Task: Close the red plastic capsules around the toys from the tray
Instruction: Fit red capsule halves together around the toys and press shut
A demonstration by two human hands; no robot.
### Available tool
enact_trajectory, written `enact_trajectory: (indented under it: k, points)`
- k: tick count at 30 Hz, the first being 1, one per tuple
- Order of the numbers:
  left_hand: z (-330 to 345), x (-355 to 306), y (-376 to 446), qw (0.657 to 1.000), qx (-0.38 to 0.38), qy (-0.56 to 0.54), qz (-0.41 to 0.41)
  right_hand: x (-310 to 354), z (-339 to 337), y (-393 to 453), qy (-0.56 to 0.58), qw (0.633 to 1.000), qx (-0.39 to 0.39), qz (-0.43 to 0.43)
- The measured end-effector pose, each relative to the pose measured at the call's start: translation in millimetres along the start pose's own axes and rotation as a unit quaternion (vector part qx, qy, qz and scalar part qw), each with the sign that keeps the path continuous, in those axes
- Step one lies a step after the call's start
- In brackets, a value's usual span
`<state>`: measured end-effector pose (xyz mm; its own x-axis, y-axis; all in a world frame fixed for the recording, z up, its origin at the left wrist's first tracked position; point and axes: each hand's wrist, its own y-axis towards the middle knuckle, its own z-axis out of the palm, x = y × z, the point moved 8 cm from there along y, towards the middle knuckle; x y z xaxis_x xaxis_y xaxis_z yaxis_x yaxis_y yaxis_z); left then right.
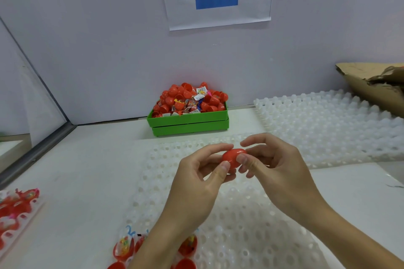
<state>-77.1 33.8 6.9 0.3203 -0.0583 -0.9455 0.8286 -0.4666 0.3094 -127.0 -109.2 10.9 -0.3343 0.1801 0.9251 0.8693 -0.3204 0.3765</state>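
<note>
2 hands pinch 1 red capsule (pixel 233 158) | left hand (pixel 196 183), right hand (pixel 277 168) oppose ends, likely pressing halves shut | white tray (pixel 229 214) beneath

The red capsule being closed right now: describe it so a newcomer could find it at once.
Start at the green bin against the back wall, then come toward the camera over the white dimpled tray. The capsule is pinched between left hand and right hand, the only one held in the air.

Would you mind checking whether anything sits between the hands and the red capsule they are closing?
Nothing visible does: the left hand and right hand both pinch the red capsule directly, above the white tray.
</note>
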Motion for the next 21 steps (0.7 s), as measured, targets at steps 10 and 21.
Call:
enact_trajectory:
  k: [10,21]
  points:
    - [6.5,-4.5,-2.4,0.993,0.037,0.102,0.045,-1.9,1.3,-1.0,0.041,0.999,-0.013,-0.001]
    - [-6.6,-16.4,-4.7,0.981,-0.048,0.144,0.122,-2.0,12.6,-3.3,0.111,0.992,0.048,0.032]
